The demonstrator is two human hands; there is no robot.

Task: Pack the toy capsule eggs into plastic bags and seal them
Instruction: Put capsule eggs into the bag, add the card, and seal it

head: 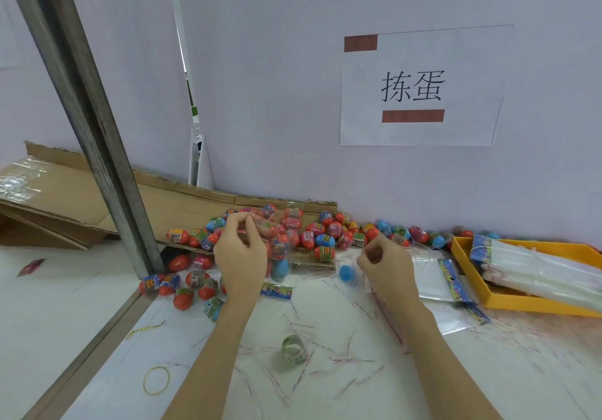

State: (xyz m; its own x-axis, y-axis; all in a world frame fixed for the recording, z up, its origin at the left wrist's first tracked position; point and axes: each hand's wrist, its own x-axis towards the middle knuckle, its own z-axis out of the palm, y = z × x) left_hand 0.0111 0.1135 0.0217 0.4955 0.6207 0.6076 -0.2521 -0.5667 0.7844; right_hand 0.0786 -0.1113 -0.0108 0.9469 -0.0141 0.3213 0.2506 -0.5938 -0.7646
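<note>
From the head view, the left hand (239,256) held up a clear plastic bag (277,250) already filled with red and blue toy capsule eggs, fingers pinching its top. The right hand (386,266) was curled, apparently pinching a thin strip, though I cannot tell for sure. Loose capsule eggs (321,237) lay heaped at the far wall. Sealing seemed in hand; next, the mouth needs pressing closed.

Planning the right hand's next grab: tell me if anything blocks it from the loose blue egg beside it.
Nothing visible does. The blue egg lies on bare table just left of the right hand, with only thin clear film near it.
</note>
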